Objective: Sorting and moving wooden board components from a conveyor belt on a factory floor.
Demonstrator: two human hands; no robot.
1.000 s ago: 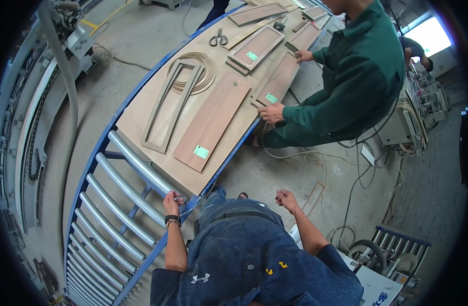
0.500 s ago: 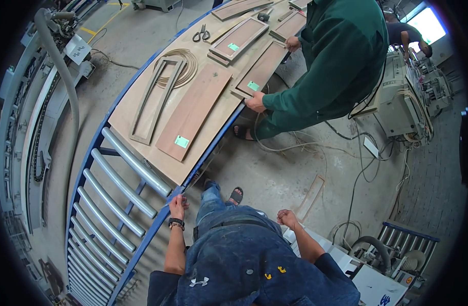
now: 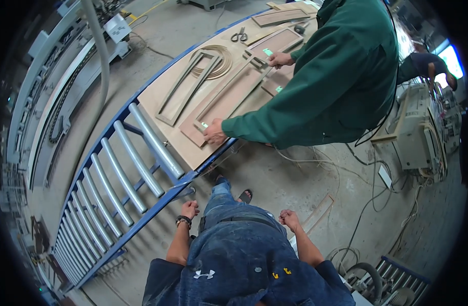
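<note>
My left hand (image 3: 190,209) hangs at my side near the blue rail of a roller conveyor (image 3: 157,200), its fingers curled in and nothing visible in them. A dark band circles that wrist. My right hand (image 3: 289,219) is held off my other side, loosely closed, also with nothing visible in it. Neither hand touches the work. Across the table a co-worker in a green jacket (image 3: 341,76) holds a narrow wooden frame (image 3: 222,92) by both ends, above a long reddish board (image 3: 189,131). Another thin frame (image 3: 182,92) lies beside it, partly over a coil of edging strip (image 3: 227,61).
Scissors (image 3: 239,35) and more framed panels (image 3: 281,18) lie farther up the wood-topped table (image 3: 148,102). Hoses and cables trail over the floor at right, near a grey machine (image 3: 419,135). A second person (image 3: 428,66) bends beside that machine.
The co-worker has moved leftward and brought a frame over the long board. My view has shifted, and I stand slightly farther from the table. Both my hands stay curled at my sides.
</note>
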